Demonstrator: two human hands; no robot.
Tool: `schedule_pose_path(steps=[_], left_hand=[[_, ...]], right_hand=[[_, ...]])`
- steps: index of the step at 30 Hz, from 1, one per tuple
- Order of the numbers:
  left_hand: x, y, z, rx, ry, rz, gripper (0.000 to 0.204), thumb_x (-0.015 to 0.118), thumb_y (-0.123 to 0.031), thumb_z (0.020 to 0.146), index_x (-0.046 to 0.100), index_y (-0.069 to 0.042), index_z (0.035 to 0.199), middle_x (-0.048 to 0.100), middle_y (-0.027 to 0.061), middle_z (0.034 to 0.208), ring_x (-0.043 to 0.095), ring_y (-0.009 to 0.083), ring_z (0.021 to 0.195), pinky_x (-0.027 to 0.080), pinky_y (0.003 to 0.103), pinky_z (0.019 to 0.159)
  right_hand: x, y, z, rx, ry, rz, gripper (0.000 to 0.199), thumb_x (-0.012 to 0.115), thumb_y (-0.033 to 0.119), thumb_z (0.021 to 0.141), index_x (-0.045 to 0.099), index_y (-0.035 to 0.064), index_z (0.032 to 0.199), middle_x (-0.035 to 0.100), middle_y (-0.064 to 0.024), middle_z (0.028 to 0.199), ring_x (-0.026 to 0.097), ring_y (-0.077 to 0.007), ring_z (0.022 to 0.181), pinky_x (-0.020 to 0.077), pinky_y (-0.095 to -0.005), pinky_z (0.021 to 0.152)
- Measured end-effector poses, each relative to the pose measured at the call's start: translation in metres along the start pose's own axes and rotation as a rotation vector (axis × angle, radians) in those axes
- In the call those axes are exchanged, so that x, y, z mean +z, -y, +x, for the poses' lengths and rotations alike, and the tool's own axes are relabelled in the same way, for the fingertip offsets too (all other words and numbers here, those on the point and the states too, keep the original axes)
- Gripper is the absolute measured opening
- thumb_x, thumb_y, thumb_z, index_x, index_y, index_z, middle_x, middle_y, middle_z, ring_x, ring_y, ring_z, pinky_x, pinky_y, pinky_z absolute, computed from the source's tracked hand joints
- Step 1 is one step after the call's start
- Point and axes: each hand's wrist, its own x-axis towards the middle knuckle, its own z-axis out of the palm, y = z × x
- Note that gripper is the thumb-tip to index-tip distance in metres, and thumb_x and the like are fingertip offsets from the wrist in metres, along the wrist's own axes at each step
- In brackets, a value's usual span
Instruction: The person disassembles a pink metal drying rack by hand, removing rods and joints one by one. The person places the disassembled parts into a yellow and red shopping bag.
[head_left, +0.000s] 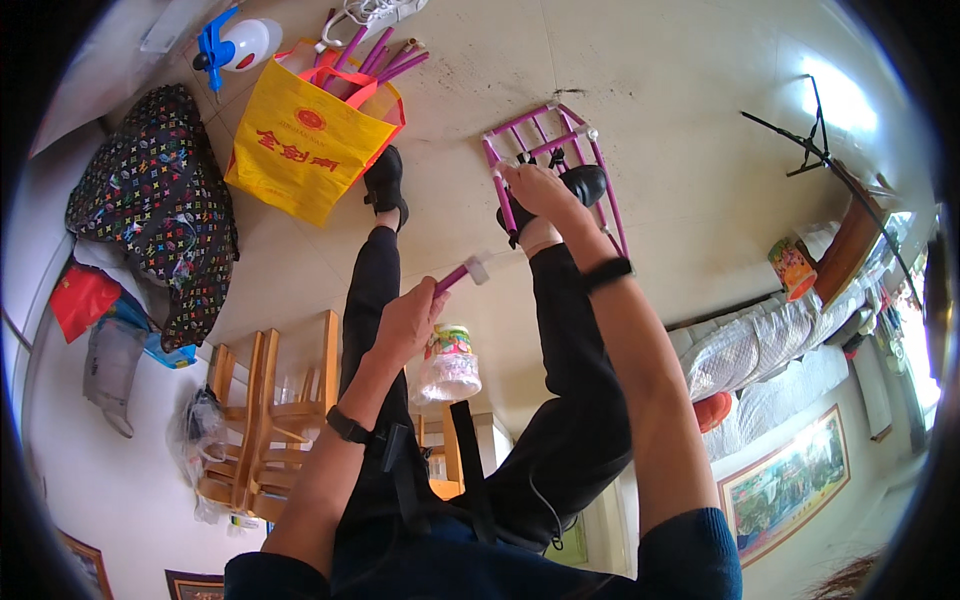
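My left hand (404,326) is closed around a short purple tube (452,279) with a clear whitish plastic connector (477,269) on its upper end. At the left side of a ladder-like frame of purple tubes (522,120), the fingers of my right hand (540,190) are pinched at a pale joint. White connectors sit at the frame's corners. The frame rests around and over my right black shoe (585,184), and part of it is hidden by my hand and foot. A gap separates the held tube from the frame.
Beyond my left shoe (384,180) stands a yellow bag (300,150) holding several purple tubes (375,50). A blue-and-white fan-like object (245,45) is behind it. Wooden chairs (265,420), a patterned cloth heap (150,200), a tub (450,365) and a black metal stand (820,155) surround me.
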Motion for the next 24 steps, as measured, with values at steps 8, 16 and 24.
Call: schedule_pose_path(steps=[8,16,24], left_hand=[[0.014,0.032,-0.015,-0.167,-0.159,-0.271,0.025,0.050,-0.027,0.097,0.047,-0.003,0.093,0.057,0.0198,0.068,0.060,0.0402,0.067,0.044,0.045,0.055],[0.016,0.046,-0.010,-0.158,-0.303,-0.310,0.024,0.050,-0.025,0.098,0.048,-0.002,0.095,0.053,0.0208,0.064,0.057,0.0403,0.060,0.043,0.043,0.052],[0.019,0.046,-0.016,-0.183,-0.266,-0.292,0.024,0.051,-0.025,0.098,0.046,-0.002,0.094,0.052,0.0219,0.065,0.056,0.0429,0.062,0.042,0.045,0.052]], right_hand=[[0.142,0.041,0.024,0.967,-0.004,0.767,0.035,0.054,0.031,0.093,0.066,-0.0013,0.088,0.067,-0.0237,0.084,0.067,-0.0379,0.082,0.0539,-0.0446,0.073],[0.100,0.106,0.007,1.069,-0.329,0.767,0.033,0.044,0.027,0.098,0.048,-0.0047,0.093,0.062,-0.0308,0.080,0.061,-0.0484,0.077,0.0470,-0.0559,0.065],[0.133,0.125,0.013,1.077,-0.599,0.792,0.026,0.044,0.027,0.098,0.042,0.0011,0.095,0.059,-0.0285,0.068,0.058,-0.0499,0.066,0.0420,-0.0575,0.056]])
